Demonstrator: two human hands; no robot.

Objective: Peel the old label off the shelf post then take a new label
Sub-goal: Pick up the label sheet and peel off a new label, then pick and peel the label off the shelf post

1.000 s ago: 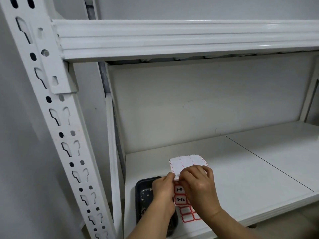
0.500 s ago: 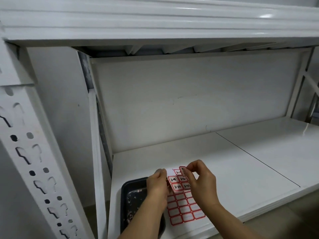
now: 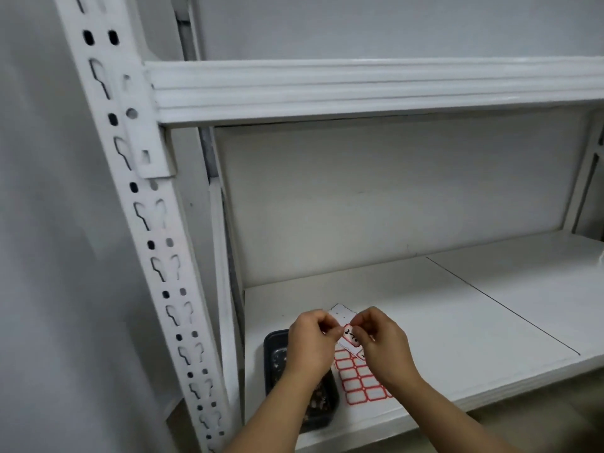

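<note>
Label sheet [image 3: 361,382] lies near the front-left corner of the lower shelf [image 3: 425,325]; since 0.5 s ago its top edge has curled further up. Left hand [image 3: 310,343] pinches that curled top, fingers bent. Right hand [image 3: 382,344] now pinches one handwritten red-bordered label [image 3: 350,335], lifted off. Black tray [image 3: 274,361] sits left of sheet, partly hidden by left forearm. Perforated shelf post [image 3: 143,223] stands at far left.

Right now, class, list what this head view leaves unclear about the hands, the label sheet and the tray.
- Writing on the lifted label: blurred, partly covered by the right hand.
- Label sheet: upper rows hidden behind both hands.
- Black tray: left hand and forearm cover much of it; contents indistinct.
- Shelf post: motion-blurred.
</note>
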